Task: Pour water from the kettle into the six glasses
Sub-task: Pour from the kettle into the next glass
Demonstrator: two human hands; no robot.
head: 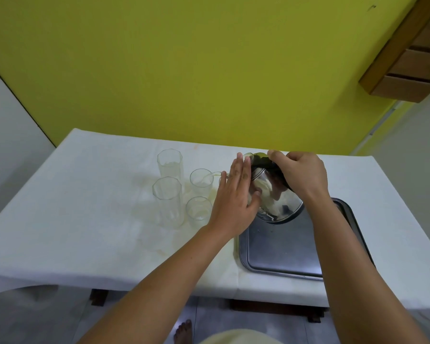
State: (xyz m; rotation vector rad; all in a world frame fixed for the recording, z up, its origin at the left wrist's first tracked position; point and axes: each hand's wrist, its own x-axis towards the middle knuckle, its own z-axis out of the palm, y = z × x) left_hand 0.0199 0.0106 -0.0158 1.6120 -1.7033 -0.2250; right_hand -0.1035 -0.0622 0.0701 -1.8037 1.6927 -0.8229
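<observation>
A shiny steel kettle [276, 197] with a dark lid is tipped to the left above the table. My right hand [301, 173] grips its dark handle at the top. My left hand [233, 194] lies flat against the kettle's left side, fingers apart. A thin stream of water runs from the spout into a short glass [201, 181]. Another short glass [198, 211] stands nearer me. Two tall faceted glasses stand to the left, one far [169, 162] and one near [168, 202]. A further glass rim [222, 178] shows partly behind my left hand.
A grey metal tray [283, 252] lies on the white tablecloth [85, 219] under the kettle, at the right. The yellow wall stands behind the table. A wooden shelf [407, 70] hangs at the upper right. A bare foot [184, 331] shows below the table's front edge.
</observation>
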